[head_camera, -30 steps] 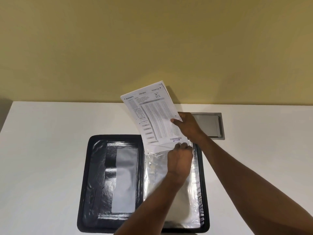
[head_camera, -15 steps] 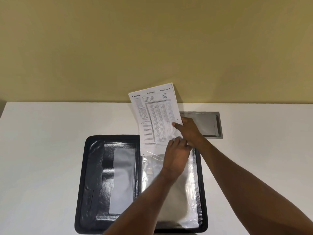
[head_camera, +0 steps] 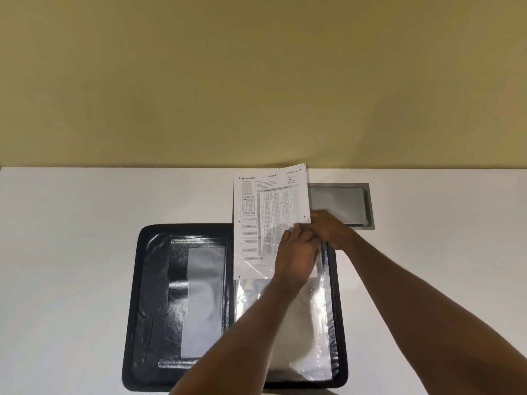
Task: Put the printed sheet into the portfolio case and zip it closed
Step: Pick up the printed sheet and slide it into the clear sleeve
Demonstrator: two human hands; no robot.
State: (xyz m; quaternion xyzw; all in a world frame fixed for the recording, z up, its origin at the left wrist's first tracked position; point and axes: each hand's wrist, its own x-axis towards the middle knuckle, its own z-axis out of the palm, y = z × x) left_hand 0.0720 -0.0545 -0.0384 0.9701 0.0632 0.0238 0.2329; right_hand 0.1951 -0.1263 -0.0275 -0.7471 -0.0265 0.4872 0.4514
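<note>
The black portfolio case (head_camera: 142, 309) lies open and flat on the white table, with a clear plastic sleeve (head_camera: 302, 332) on its right half. The printed sheet (head_camera: 268, 206) stands nearly upright over the sleeve's far edge, its lower part slid inside the plastic. My right hand (head_camera: 328, 228) pinches the sheet's right edge. My left hand (head_camera: 296, 252) grips the sleeve's top opening just in front of the sheet, touching my right hand. The case's zip is not visible.
A grey metal flap (head_camera: 339, 205) is set flush into the table (head_camera: 71, 252) behind the case on the right. A yellow wall rises right behind the table's far edge. Bare white table lies on both sides of the case.
The sheet has straightened from a left tilt and dropped lower, its bottom part now inside the clear sleeve. My right hand came down with it, closer to my left hand.
</note>
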